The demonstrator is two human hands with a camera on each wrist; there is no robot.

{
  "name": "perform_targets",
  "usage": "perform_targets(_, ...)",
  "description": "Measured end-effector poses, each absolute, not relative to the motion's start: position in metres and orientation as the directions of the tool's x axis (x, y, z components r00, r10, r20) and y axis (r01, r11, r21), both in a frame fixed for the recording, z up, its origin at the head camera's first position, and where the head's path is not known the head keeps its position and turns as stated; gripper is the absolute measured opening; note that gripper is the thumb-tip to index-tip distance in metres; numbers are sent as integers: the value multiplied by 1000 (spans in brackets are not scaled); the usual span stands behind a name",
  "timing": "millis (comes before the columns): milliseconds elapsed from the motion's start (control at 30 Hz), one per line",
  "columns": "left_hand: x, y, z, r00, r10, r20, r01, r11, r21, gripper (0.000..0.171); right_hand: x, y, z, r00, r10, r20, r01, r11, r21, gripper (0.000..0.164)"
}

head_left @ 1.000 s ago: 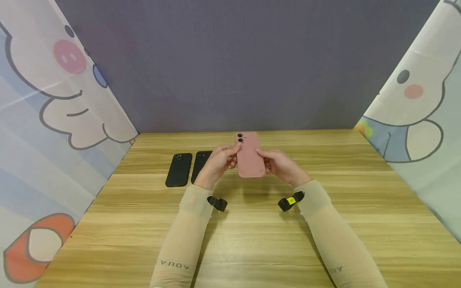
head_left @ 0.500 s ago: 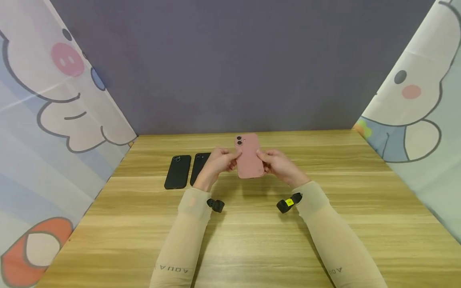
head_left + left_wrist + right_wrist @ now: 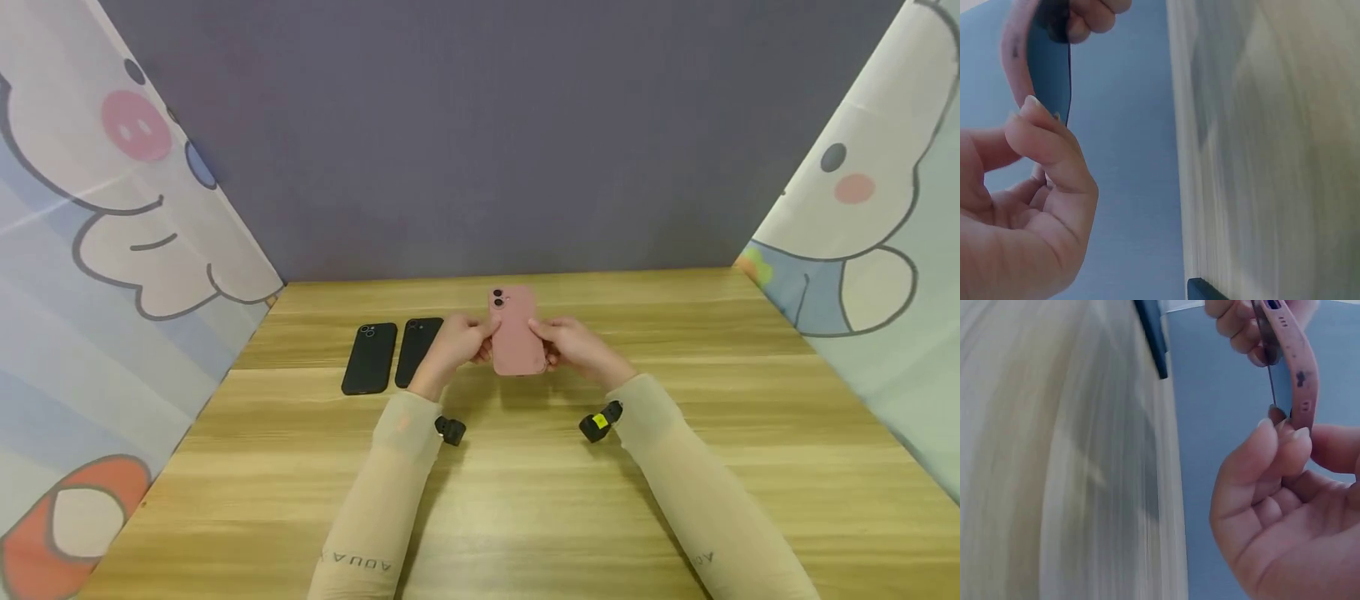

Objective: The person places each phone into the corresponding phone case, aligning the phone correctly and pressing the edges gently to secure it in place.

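Note:
A phone in a pink case (image 3: 517, 337), its two camera lenses at the upper left, is held above the table, back toward the head camera. My left hand (image 3: 459, 342) grips its left edge, thumb on the back and curled fingers behind. On the opposite edge my right hand (image 3: 573, 344) pinches it the same way. Both wrist views show the pink case rim (image 3: 1304, 375) edge-on, and a glossy dark screen (image 3: 1049, 69) appears on the far side in the left wrist view. Left of the hands lie a black phone (image 3: 371, 358) and a second black phone (image 3: 417, 350), partly hidden by the left hand.
The wooden table (image 3: 525, 500) ends at a dark grey back wall (image 3: 480, 150). Cartoon-printed sheets hang at the left (image 3: 150, 242) and right (image 3: 847, 225). A black wrist strap (image 3: 450, 430) and another strap with a yellow tag (image 3: 598, 422) sit at the sleeves.
The pink-cased phone has come slightly lower in the head view, with both hands still holding its edges. Both thumbs have shifted a little down along with it. The black phones stay put.

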State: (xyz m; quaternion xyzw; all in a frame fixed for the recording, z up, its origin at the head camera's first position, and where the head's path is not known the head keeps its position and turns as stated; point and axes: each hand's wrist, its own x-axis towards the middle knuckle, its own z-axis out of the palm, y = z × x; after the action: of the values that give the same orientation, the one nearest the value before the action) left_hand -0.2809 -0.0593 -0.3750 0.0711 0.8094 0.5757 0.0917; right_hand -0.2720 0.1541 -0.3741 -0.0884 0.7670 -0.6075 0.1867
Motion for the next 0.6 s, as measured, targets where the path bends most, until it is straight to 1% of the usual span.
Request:
perform_targets(133, -282, -56, -375, -975, 214, -56, 23, 351, 936, 40, -275, 154, -373, -918, -342, -202, 88, 321, -943, 40)
perform_targets(433, -281, -56, -376, -967, 233, -102, 13, 447, 895, 39, -277, 155, -376, -914, -327, -242, 128, 333, -934, 37)
perform_targets(600, -286, -56, -378, -960, 246, -133, 9, 500, 866, 40, -279, 152, -376, -913, -302, -274, 148, 383, -912, 34)
